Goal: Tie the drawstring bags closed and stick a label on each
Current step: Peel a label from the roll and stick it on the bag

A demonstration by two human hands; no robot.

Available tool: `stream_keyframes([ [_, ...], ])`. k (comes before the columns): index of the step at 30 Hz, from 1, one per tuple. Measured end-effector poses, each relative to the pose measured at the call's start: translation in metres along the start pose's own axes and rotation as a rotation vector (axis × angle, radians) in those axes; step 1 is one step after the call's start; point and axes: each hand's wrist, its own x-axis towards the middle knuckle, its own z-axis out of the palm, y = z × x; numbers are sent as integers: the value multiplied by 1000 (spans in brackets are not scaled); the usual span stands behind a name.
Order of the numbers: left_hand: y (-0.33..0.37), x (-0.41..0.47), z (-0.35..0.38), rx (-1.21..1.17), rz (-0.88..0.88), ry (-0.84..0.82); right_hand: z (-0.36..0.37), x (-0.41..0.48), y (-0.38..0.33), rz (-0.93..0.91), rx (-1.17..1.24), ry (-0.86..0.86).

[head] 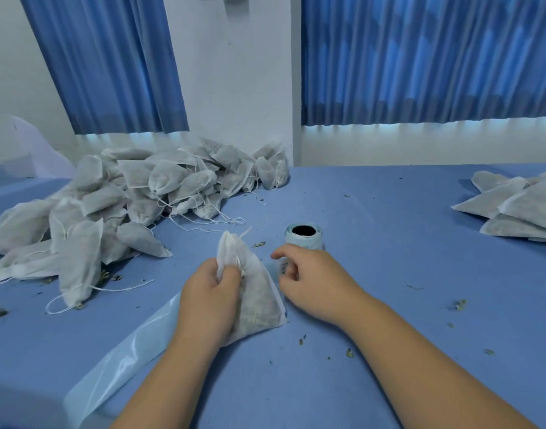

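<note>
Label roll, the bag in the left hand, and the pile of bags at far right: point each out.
label roll [305, 243]: head view, on its blue side wall.
held bag [259, 300]: head view, on its filled lower body.
right pile of bags [519, 205]: head view, on a top bag's face.

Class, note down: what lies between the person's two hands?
Head view: a white fabric drawstring bag, its neck gripped by the left hand, the right hand just beside it.
</note>
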Motion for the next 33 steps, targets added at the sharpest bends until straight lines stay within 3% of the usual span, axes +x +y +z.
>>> stream_keyframes([
  [16,0,-7,-4,-65,58,-123,-1,-3,3,4,-9,153],
  [33,-2,-3,-7,-41,-113,-68,-11,-11,-2,142,131,105],
])
